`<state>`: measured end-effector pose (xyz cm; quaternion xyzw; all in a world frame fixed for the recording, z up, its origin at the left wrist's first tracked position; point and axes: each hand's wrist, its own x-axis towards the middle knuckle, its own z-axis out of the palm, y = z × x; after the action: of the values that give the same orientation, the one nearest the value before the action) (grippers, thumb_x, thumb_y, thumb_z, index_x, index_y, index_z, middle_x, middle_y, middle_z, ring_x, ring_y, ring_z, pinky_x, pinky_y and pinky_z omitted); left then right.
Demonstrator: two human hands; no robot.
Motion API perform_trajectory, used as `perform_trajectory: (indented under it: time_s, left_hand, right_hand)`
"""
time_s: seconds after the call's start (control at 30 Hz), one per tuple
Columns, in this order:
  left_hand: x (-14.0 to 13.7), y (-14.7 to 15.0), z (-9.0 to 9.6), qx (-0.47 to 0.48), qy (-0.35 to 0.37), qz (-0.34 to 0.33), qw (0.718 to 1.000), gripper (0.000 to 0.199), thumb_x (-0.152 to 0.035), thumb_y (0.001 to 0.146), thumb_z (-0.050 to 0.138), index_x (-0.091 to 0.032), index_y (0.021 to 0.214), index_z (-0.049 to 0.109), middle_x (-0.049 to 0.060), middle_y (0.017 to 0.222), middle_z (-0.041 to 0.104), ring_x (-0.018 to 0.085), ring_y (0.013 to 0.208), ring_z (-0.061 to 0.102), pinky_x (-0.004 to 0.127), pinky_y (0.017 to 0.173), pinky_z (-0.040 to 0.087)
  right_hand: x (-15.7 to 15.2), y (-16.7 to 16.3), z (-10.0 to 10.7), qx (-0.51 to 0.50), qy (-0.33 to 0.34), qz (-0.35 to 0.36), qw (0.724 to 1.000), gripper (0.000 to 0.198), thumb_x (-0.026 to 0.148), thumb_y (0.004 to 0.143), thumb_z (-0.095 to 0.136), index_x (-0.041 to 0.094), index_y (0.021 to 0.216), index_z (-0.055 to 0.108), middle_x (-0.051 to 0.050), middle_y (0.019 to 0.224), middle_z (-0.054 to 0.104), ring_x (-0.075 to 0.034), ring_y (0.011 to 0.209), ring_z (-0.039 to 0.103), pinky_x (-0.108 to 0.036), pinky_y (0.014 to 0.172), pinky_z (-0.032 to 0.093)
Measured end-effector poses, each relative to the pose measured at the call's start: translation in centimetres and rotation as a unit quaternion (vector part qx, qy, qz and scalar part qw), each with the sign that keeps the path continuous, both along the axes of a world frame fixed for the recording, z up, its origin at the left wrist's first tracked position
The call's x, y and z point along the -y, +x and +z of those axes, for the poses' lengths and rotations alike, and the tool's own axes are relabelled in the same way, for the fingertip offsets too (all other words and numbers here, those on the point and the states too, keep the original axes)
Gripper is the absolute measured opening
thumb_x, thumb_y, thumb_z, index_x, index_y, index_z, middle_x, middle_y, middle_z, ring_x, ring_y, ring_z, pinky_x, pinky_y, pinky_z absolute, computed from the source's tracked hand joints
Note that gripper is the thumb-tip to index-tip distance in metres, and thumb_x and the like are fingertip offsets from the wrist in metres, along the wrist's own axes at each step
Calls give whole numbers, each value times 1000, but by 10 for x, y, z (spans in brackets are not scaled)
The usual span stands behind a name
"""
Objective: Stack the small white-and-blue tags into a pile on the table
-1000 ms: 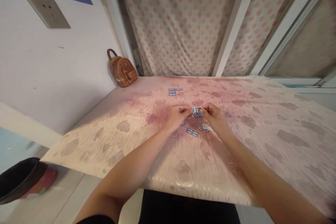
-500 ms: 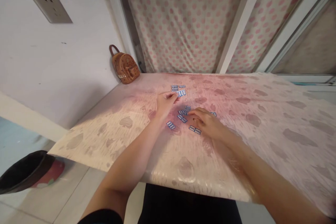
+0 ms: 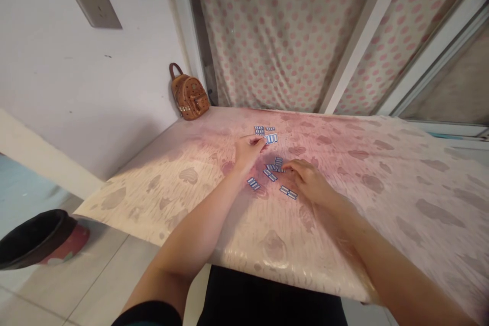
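Note:
My left hand point(image 3: 248, 153) pinches a small blue-and-white card point(image 3: 271, 138) between thumb and fingers, just above the table. Beyond it, a block of similar cards point(image 3: 259, 130) and another small card point(image 3: 270, 129) lie flat. My right hand point(image 3: 307, 178) has its fingers bent but apart, the fingertips at the right edge of a loose, overlapping pile of cards point(image 3: 278, 163). I see nothing held in it. One card point(image 3: 270, 174) lies at the pile's near side, another point(image 3: 253, 184) to the left and one point(image 3: 288, 192) below my right hand.
A patterned cover point(image 3: 183, 198) spreads over the table. At the far left corner a small brown backpack point(image 3: 190, 96) leans by the wall. A dark-rimmed pot or bin point(image 3: 64, 247) stands on the floor at left. A dotted curtain point(image 3: 282, 35) hangs behind the table.
The view has shifted slightly, so most things appear further right. My left hand keeps its card over about the same spot. A card seen beyond my right hand is now out of sight.

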<state>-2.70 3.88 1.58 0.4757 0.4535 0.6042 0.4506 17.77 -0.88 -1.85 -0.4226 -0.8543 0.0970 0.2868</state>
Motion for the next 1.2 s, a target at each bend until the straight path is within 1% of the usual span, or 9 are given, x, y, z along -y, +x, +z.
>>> perform_trajectory:
  time_s: [0.1,0.17,0.33,0.5,0.57,0.7,0.87,1.03,1.2]
  left_hand:
    - [0,2,-1,-9,2,3,1000,10,-12,79,67,-14,72,74,2,64,70,12,59,65,20,58,50]
    - [0,2,-1,-8,-1,-2,1000,10,-12,79,67,-13,73,74,3,65,70,11,60,65,21,59,51]
    - [4,4,2,-13,-7,-19,1000,11,-12,81,65,-13,73,73,3,65,71,11,60,65,20,59,50]
    - [7,5,4,-37,7,-23,999,14,-11,81,64,-13,71,73,2,64,70,10,59,64,20,59,49]
    - [8,5,4,-32,2,-25,999,12,-11,82,65,-12,73,73,2,65,70,10,59,65,20,59,50]
    - [8,7,3,-19,-2,-27,999,11,-9,81,64,-12,75,73,2,64,70,10,58,65,20,59,51]
    - [7,7,1,-33,10,-33,999,12,-10,81,64,-12,74,73,2,64,70,10,58,64,19,59,50]
    - [7,7,-2,-31,1,-38,999,11,-14,82,65,-13,77,74,3,66,71,12,60,66,21,60,51]
    - [7,7,-2,-54,12,-39,998,11,-13,80,65,-13,75,74,4,67,71,12,62,65,21,62,51]
  right_hand:
    - [-2,-10,-9,9,4,52,999,42,13,89,47,23,127,63,-10,135,63,-27,125,56,-48,103,45]
    - [-3,-14,-11,19,-6,80,997,43,13,91,45,24,129,63,-10,135,63,-26,126,56,-49,104,45]
    - [1,-3,1,-10,-24,70,997,32,15,90,46,25,102,75,-6,110,75,-24,103,68,-44,94,51]
    - [2,18,11,1,-35,10,999,37,5,81,40,22,74,73,-5,86,75,-21,84,68,-39,84,53]
    - [1,18,7,-6,-20,-13,1000,37,5,81,41,22,81,74,-6,88,75,-23,89,68,-40,87,52]
    - [1,2,-3,-33,-23,24,999,42,12,87,45,24,119,69,-8,125,69,-24,117,62,-44,101,48]
    - [6,-5,6,-25,-89,68,993,27,18,92,48,26,103,72,-5,111,73,-22,101,68,-38,89,52]
    - [6,11,17,-18,-89,-8,996,34,6,81,39,22,72,67,-3,80,72,-19,79,67,-33,77,50]
    - [1,18,8,-38,-37,-123,991,26,10,83,41,21,81,65,-4,88,71,-19,84,65,-31,77,47]
